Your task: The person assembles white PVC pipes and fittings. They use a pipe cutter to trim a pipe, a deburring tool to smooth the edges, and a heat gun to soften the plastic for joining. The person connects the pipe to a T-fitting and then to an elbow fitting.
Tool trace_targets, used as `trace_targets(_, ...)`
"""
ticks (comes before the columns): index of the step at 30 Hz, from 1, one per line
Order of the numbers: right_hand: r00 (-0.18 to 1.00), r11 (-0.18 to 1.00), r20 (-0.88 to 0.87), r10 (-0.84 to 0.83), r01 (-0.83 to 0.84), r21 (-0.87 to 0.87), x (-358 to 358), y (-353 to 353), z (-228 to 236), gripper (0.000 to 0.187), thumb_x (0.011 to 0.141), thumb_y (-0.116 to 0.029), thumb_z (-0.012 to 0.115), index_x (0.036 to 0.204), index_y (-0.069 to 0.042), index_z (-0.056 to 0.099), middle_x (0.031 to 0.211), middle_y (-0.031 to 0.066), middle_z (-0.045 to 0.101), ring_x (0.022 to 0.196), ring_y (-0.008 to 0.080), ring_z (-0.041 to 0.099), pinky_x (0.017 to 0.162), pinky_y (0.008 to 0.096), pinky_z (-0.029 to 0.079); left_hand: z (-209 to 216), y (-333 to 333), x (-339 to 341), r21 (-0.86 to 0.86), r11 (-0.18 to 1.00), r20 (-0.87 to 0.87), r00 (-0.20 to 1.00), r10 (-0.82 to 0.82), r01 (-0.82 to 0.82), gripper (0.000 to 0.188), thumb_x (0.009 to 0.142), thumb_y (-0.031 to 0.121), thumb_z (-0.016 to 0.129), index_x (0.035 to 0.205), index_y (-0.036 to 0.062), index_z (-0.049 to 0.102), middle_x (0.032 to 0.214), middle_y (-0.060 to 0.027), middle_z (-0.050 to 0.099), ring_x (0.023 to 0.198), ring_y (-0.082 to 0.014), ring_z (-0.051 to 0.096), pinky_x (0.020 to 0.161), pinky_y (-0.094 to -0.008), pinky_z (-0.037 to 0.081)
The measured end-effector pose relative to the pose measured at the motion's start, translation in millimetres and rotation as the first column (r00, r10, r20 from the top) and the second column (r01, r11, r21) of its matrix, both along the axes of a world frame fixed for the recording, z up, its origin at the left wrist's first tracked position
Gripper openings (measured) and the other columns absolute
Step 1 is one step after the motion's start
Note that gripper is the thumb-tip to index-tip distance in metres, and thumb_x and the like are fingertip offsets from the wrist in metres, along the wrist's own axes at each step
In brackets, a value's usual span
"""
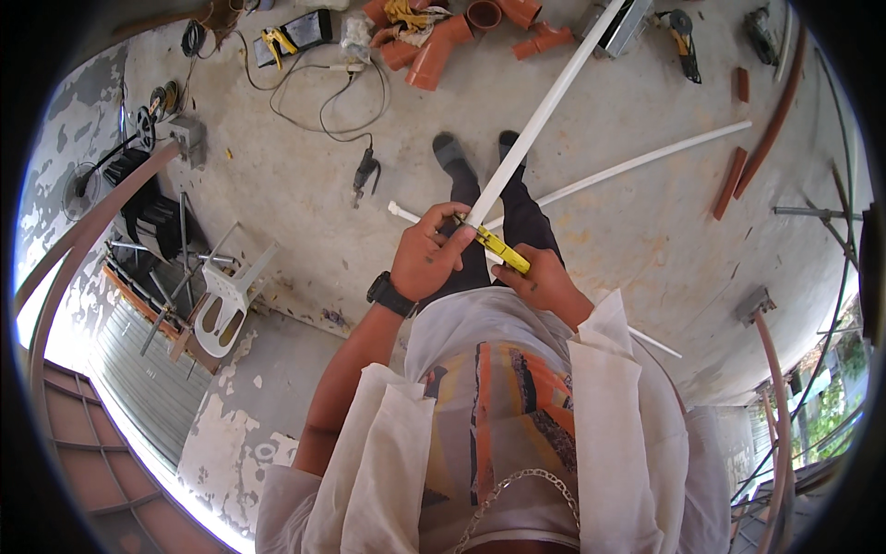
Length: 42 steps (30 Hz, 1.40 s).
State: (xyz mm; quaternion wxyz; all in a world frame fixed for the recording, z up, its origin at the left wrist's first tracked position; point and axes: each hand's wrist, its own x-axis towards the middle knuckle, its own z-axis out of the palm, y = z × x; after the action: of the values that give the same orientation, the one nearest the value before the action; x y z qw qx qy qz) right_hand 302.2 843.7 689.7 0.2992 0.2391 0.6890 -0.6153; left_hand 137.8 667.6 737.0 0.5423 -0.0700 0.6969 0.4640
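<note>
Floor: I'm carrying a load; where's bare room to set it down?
Bare: between the corded drill and the white plastic chair; at right, between the white pipe lying on the floor and the reddish-brown pole. Crowded: the far edge, with orange pipe fittings.

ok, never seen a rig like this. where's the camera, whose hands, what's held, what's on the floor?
No machine here: just a person's bare hands. The one picture comes from a wide fisheye camera on the person's head, looking down, so straight edges bend near the rim. The left hand pinches the near end of a white pipe; the right hand holds a yellow tool against that end. On the floor lie orange pipe fittings, another white pipe and a corded power tool.
</note>
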Motion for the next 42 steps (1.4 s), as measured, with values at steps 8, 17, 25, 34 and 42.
trace_targets(8, 0.99, 0.999, 0.132, 0.048, -0.048, -0.005, -29.6, -3.5, 5.3, 0.05, 0.091, -0.047, 0.074, 0.084, 0.003, 0.074, 0.071, 0.022, 0.068, 0.07, 0.0408, 0.069, 0.067, 0.0468, 0.052, -4.4, -8.1, -13.6, -0.009, 0.992, -0.291, 0.949, -0.123, 0.126, 0.053, 0.097, 0.026, 0.073, 0.14, 0.0028, 0.053, 0.107, -0.0195, 0.074, 0.071, -0.0209, 0.071, 0.063, -0.0351, 0.055)
trace_targets(17, 0.966, 0.955, 0.134, 0.222, -0.243, 0.17, -64.4, -20.2, 5.9, 0.056, 0.094, -0.047, 0.067, 0.082, 0.007, 0.071, 0.077, 0.0268, 0.07, 0.079, 0.0442, 0.071, 0.074, 0.0503, 0.056, -19.2, -18.0, -6.3, -0.779, 0.557, -0.278, 0.638, -0.718, 0.288, 0.042, 0.091, 0.034, 0.07, 0.116, 0.0016, 0.062, 0.094, -0.0221, 0.074, 0.089, -0.0398, 0.073, 0.078, -0.0505, 0.058)
trace_targets(25, 0.973, 0.945, 0.146, 0.178, -0.21, 0.251, -61.4, -22.1, -6.2, 0.057, 0.095, -0.049, 0.065, 0.083, 0.006, 0.073, 0.08, 0.0285, 0.071, 0.085, 0.0459, 0.072, 0.08, 0.0515, 0.057, -25.3, -12.2, -29.0, -0.769, 0.554, -0.215, 0.687, -0.694, 0.319, 0.024, 0.088, 0.017, 0.064, 0.106, 0.0045, 0.074, 0.101, -0.023, 0.075, 0.096, -0.0406, 0.073, 0.084, -0.051, 0.058)
trace_targets(34, 0.994, 0.971, 0.034, 0.104, -0.109, 0.212, -34.1, -35.0, -17.8, 0.052, 0.097, -0.047, 0.064, 0.086, 0.003, 0.073, 0.084, 0.0278, 0.071, 0.085, 0.047, 0.07, 0.079, 0.0527, 0.056, -27.2, -18.9, -18.6, -0.748, 0.55, -0.188, 0.676, -0.713, 0.372, 0.028, 0.086, 0.015, 0.063, 0.109, 0.0048, 0.075, 0.104, -0.0242, 0.075, 0.1, -0.0413, 0.072, 0.089, -0.0499, 0.058)
trace_targets(42, 1.0, 0.965, 0.017, -0.01, 0.005, 0.264, -9.4, -38.3, -43.9, 0.052, 0.094, -0.049, 0.067, 0.092, 0.002, 0.074, 0.087, 0.0281, 0.071, 0.09, 0.0468, 0.07, 0.081, 0.0547, 0.055, -38.1, -17.0, -11.3, -0.521, 0.642, -0.268, 0.606, -0.749, 0.562, 0.029, 0.078, 0.019, 0.065, 0.097, -0.0016, 0.073, 0.093, -0.0299, 0.071, 0.092, -0.0466, 0.07, 0.085, -0.0508, 0.057)
